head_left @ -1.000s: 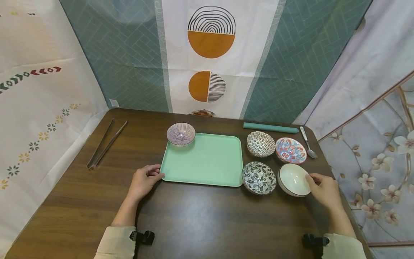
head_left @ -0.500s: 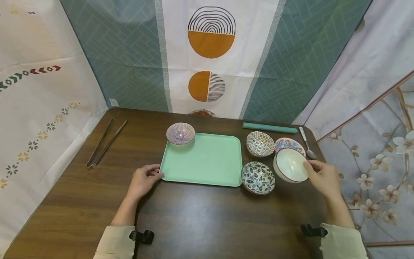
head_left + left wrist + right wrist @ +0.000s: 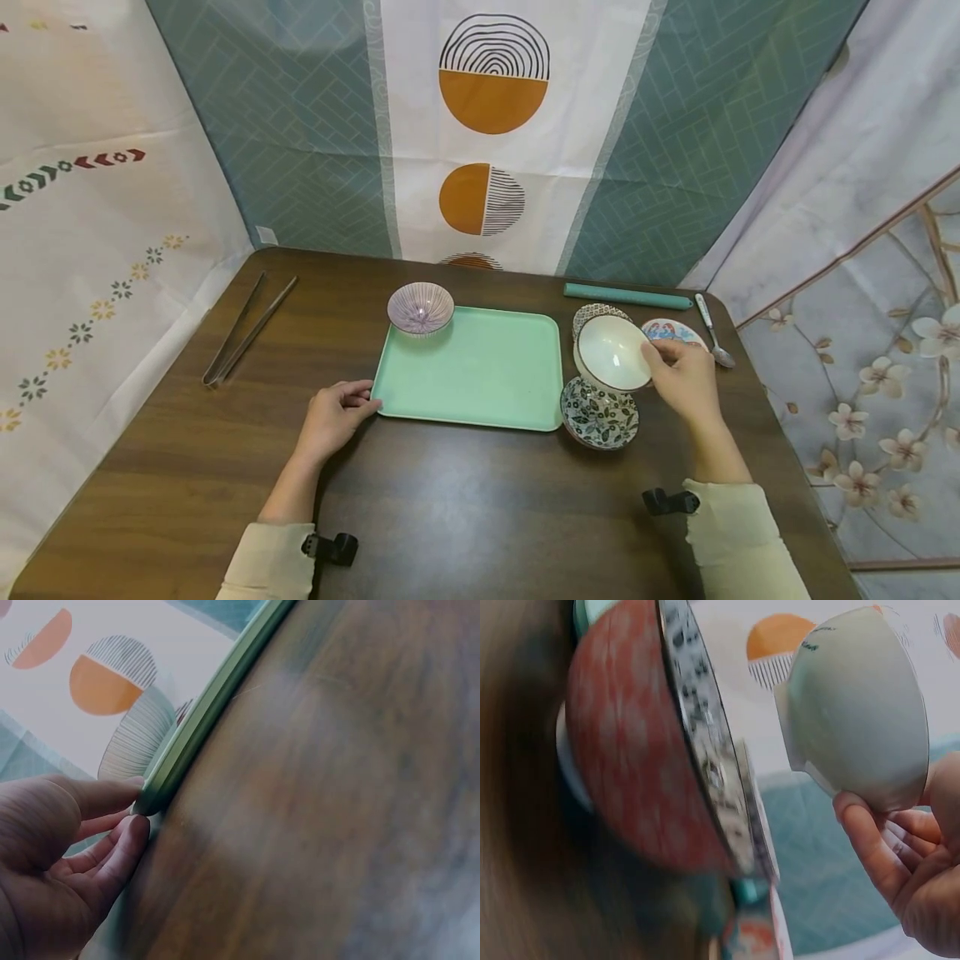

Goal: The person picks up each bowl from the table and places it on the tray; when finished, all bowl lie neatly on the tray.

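My right hand [image 3: 684, 375] pinches the right rim of a white bowl [image 3: 611, 354], thumb inside and fingers outside. In the right wrist view the white bowl [image 3: 859, 712] is held up, higher than the bowl with a red outside [image 3: 634, 742]. From the head it overlaps the black-and-white leaf-patterned bowl [image 3: 600, 421] and the lattice-patterned bowl [image 3: 588, 312]. My left hand [image 3: 335, 421] pinches the near-left corner of the green tray [image 3: 487, 375]; thumb and fingers meet at the tray's edge [image 3: 195, 727] in the left wrist view. A purple-striped bowl [image 3: 421, 308] sits at the tray's far-left corner.
A red-and-blue patterned dish [image 3: 671, 328], partly behind my right hand, stands near a spoon [image 3: 714, 329]. Along the back edge lies a teal stick-like roll [image 3: 628, 295]. Metal tongs [image 3: 247, 333] lie on the left of the brown table [image 3: 465, 508].
My right hand has lifted the white bowl from the right-hand front spot and carried it left and away from me, toward the tray. The left hand has stayed at the tray corner.
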Motion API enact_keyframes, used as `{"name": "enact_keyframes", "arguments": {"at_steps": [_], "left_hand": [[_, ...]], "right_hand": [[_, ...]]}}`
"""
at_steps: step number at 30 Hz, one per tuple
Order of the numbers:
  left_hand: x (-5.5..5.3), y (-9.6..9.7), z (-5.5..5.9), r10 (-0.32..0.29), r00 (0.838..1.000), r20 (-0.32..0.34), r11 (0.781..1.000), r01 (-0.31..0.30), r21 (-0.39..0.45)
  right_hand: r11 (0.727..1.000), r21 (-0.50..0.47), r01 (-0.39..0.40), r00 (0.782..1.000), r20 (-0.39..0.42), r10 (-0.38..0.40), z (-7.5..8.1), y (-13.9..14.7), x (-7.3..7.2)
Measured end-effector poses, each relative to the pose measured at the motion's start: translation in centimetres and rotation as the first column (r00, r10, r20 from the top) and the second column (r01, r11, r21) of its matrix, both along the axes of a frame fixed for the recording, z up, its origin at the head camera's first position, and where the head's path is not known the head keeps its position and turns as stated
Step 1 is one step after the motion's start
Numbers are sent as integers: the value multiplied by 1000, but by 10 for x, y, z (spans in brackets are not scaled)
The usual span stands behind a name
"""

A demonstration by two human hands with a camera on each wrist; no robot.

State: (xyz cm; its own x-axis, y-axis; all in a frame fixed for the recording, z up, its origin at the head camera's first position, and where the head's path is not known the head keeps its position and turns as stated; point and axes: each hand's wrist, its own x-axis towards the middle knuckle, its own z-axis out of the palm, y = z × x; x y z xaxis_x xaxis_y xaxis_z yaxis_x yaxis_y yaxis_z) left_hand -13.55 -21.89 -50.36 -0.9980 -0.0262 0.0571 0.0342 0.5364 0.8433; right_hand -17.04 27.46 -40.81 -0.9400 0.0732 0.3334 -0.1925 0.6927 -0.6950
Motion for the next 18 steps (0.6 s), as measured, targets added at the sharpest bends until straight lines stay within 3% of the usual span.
{"name": "enact_keyframes", "arguments": {"at_steps": [9,18], "left_hand": [[2,-1,1,7,1000,20,1000,-8,26],[3,-1,2,12,999,38,999,-14,42]], "right_hand": [[996,-48,-78,990,116,83,-3,-51,-18],[985,-89,-148,974,162,161,-9,-97,-30]]}}
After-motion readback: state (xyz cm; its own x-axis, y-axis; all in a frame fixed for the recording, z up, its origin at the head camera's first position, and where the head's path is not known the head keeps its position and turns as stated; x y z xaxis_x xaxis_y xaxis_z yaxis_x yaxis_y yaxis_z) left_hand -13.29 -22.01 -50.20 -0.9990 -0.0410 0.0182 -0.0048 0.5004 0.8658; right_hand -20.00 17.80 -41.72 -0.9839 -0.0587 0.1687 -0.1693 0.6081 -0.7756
